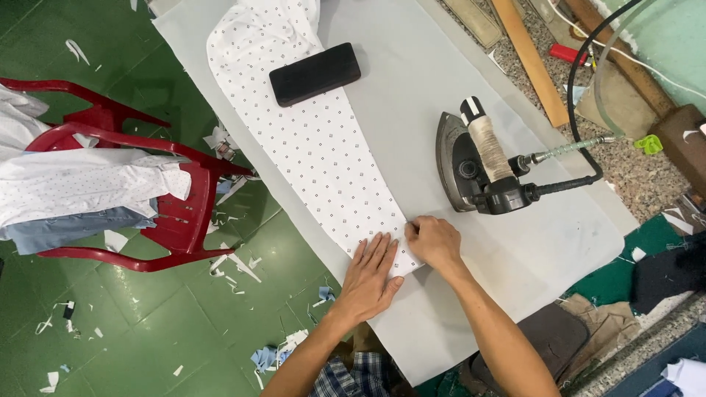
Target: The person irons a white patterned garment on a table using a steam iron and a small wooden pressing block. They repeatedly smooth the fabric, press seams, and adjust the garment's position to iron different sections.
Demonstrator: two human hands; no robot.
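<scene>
My left hand point(370, 276) lies flat, fingers spread and released, pressing down on the near end of the white dotted cloth point(309, 140). My right hand point(435, 242) sits just beside it on the right, fingers curled and pinching the cloth's near right corner where the edge is folded. The two hands are almost touching.

The cloth runs as a long strip from my hands away to the far left, across the pale grey board point(412, 95). Its far end bunches up at the top edge of the view. A black pad point(315, 73) rests across the cloth toward the far end, partly on the cloth and partly on the board.

To the right of the cloth, well apart from my hands, the iron point(478, 162) stands on the board, dark, with its handle wrapped in pale cloth. A black hose point(581, 81) leads from it to the far right.

On the left, beyond the board's edge, a red chair point(158, 213) stands on the green floor point(147, 331). White and blue shirts point(81, 191) are draped over it. Scraps of fabric point(235, 265) are scattered on the floor around the chair and near the board. A wooden stick point(529, 59) lies on the speckled ground at the far right.
</scene>
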